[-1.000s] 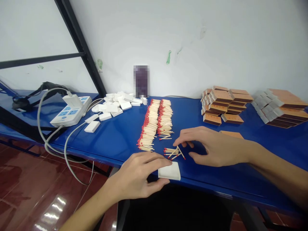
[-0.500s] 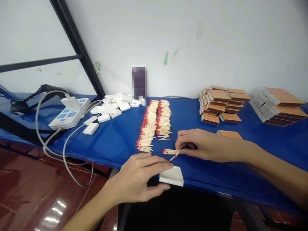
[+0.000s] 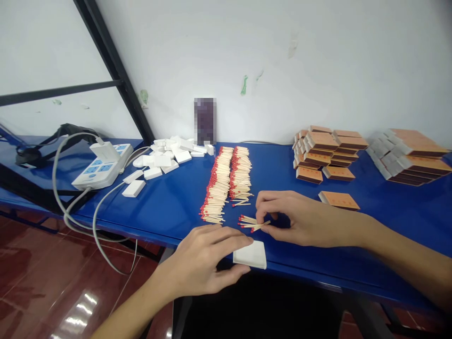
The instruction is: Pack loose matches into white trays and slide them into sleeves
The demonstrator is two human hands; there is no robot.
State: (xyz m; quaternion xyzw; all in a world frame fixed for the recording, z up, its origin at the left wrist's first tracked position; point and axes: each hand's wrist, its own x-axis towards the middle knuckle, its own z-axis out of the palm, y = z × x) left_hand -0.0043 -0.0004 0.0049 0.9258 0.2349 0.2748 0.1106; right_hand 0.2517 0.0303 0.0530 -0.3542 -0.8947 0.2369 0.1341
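Observation:
My left hand point(image 3: 208, 259) grips a white matchbox tray point(image 3: 250, 254) by its left end, at the front edge of the blue table. Its open side faces up and nothing lies in it. Just behind the tray, my right hand point(image 3: 286, 216) pinches a few matches point(image 3: 251, 226) between thumb and fingers, their red heads fanned out to the left. Two long rows of loose matches, a left row point(image 3: 217, 188) and a right row point(image 3: 240, 172), lie beyond my hands. Beside my right wrist rests one orange matchbox point(image 3: 339, 200).
White trays point(image 3: 169, 155) lie heaped at the back left, near a power strip point(image 3: 102, 165) with looping cables. Matchboxes are stacked at the back right point(image 3: 326, 146), with another stack point(image 3: 416, 155) farther right. A dark, blurred-out object point(image 3: 205, 120) leans on the wall.
My right hand has shifted slightly, and the matches in its pinch lie closer together. The tray in my left hand has moved slightly left and up.

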